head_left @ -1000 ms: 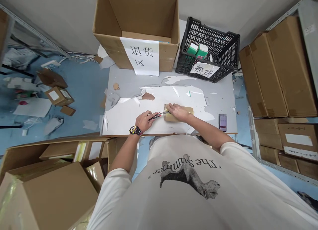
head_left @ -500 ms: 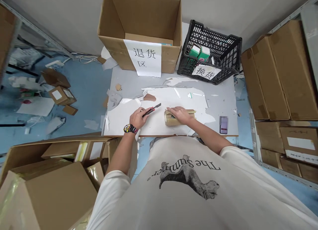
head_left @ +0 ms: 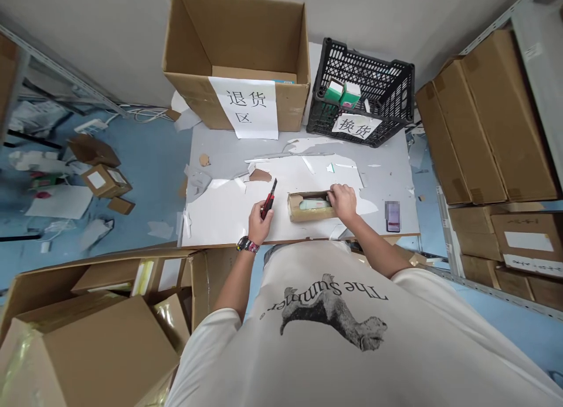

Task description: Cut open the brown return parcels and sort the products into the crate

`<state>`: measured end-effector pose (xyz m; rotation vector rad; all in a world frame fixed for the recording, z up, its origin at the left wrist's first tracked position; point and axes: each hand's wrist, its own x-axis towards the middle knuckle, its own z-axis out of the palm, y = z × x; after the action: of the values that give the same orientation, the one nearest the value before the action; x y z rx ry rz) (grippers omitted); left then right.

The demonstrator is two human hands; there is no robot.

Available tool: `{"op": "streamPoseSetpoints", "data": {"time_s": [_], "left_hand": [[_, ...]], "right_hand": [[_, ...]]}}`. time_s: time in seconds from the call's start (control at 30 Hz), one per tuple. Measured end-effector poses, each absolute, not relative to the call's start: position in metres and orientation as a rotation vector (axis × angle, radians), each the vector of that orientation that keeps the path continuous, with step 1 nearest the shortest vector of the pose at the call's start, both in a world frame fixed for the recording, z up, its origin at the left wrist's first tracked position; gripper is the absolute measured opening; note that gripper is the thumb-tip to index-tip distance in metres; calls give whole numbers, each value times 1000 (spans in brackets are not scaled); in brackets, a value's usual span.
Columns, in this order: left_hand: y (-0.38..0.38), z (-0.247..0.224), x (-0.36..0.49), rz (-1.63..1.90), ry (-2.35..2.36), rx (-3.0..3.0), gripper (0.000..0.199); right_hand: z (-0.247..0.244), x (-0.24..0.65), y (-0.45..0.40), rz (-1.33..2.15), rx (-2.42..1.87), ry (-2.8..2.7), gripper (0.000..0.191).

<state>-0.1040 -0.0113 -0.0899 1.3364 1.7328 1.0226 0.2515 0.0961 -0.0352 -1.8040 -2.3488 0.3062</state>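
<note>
My left hand (head_left: pixel 260 222), with a watch at the wrist, is closed round a red and black utility knife (head_left: pixel 268 202) whose blade points away from me. To its right a small cardboard box (head_left: pixel 308 213) lies on the table, its top side open. Inside the box a pale green and white item (head_left: pixel 314 204) shows in part. My right hand (head_left: pixel 343 202) grips the box's right end, fingers over the upper edge; the fingertips are partly hidden.
Behind the work spot stand a large cardboard box (head_left: pixel 197 105) and a black plastic crate (head_left: pixel 319 125) holding green boxes. A phone (head_left: pixel 393 217) lies at the table's right. An open carton with boxes stands at lower left (head_left: pixel 200 290); stacked cartons (head_left: pixel 505 119) line the right.
The knife has swung to point more straight away from me. My right hand has shifted to the box's right end, and the box top now stands open, showing the item inside.
</note>
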Motion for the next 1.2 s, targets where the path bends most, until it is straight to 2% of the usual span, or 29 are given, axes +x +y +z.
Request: {"op": "streamPoseSetpoints", "data": {"time_s": [0.1,0.23,0.5,0.57,0.67,0.7,0.77,0.83,0.9,1.03,1.2], "left_hand": [[-11,-85,-78,1008,1628,1260,50],[-5,-79,-50,1039,1496,1251,47],[16,-77,-38,1048,1605,1361,44],[16,-78,-42,1142,1671,1350,50],[16,-80,-45,1204,1650,1409,75],[16,-81,-45,1186,1611,1442,82],[16,-85,-43,1113,1530,1493,85],[14,-89,-38,1055,1484,1516,75],[9,-93,-32,1047,1475,1522,61],[-3,-97,-17,1135,1602,1432,42],[-5,-102,-4,1107,1978,968,53]], "right_hand": [[-38,249,86,426,-1803,-2286,21],[-44,248,76,559,-1818,-2121,40],[-50,265,65,700,-1655,-1956,63],[-51,273,58,658,-1600,-1964,77],[-57,284,55,610,-1563,-2037,98],[-60,287,55,622,-1548,-2078,97],[-69,290,57,682,-1499,-2167,79],[-78,292,54,745,-1445,-2212,55],[-86,290,47,796,-1416,-2167,41],[-93,281,36,869,-1466,-1858,31],[-96,266,58,952,-1692,-1407,35]]}}
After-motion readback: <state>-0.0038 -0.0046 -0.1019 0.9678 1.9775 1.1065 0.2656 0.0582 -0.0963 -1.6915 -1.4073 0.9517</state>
